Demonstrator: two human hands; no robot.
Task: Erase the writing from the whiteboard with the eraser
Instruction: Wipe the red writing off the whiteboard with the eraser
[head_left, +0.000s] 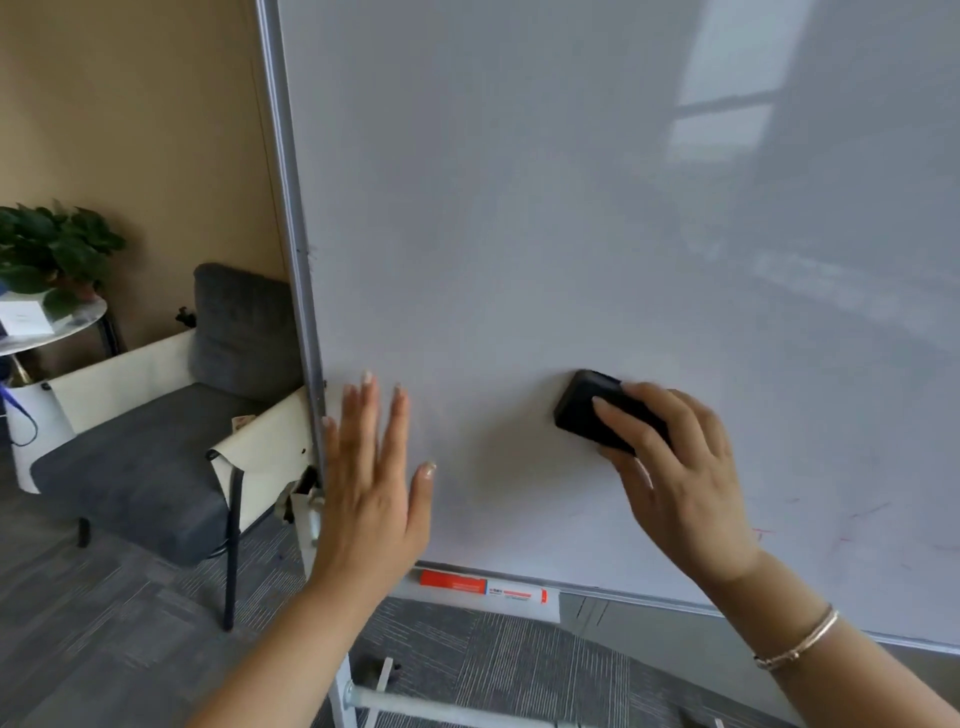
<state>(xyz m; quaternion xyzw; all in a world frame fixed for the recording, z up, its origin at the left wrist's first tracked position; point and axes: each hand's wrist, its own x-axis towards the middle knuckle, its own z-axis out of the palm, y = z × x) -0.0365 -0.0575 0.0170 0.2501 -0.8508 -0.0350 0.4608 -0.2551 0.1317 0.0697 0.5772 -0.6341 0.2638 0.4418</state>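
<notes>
**Toward the lower left corner of the whiteboard, one eraser is held to the panel**

Against the lower part of the large white whiteboard (571, 208), framed in grey metal, one black rectangular eraser (584, 410) is pressed flat, somewhat left of the middle and above the bottom edge. It is gripped by the right hand (675, 467), with the fingers curled over its back and the thumb set at its lower side, so that the wiping face lies in full contact with the panel. The left hand (374, 483) is held with fingers straight and spread just beside the left edge of the board. Whether its palm touches cannot be told, but the posture is judged to be meant to steady the board on its stand while pressure is applied.

Two hands are counted, one eraser, and one red and white marker (483, 586), laid in the tray under the bottom edge, clear of the wiping path. Most of the panel appears bare of writing. A few faint red and dark traces (763, 532) are seen near the lower right edge, so strokes toward that side are judged to be needed.
</notes>
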